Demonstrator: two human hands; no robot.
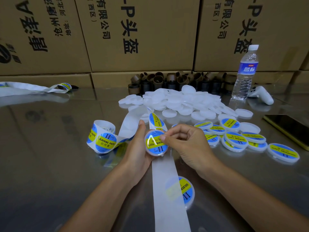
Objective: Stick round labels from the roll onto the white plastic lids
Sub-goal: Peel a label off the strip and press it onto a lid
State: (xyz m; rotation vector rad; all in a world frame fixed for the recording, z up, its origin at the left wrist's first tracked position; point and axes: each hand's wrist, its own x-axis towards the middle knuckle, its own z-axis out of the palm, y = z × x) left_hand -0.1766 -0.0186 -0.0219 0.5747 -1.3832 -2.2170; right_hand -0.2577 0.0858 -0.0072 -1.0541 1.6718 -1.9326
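Note:
My left hand (138, 148) grips a white plastic lid (156, 143) from below and the left, thumb up along its rim. A blue and yellow round label covers the lid's top. My right hand (185, 141) has its fingers curled, and its thumb presses on the label's right edge. The label roll (102, 137) lies to the left, its white backing strip (168, 190) running under my hands toward me. A heap of bare white lids (180, 101) lies behind. Several labelled lids (237, 138) lie to the right, and one more (185, 190) sits by the strip near me.
The shiny metal table (50, 148) is backed by stacked cardboard boxes (142, 34). A water bottle (245, 72), a white controller (260, 94) and a phone (291, 128) sit at the right. Empty cardboard cores (175, 81) line the back. Used backing strip (33, 88) lies far left.

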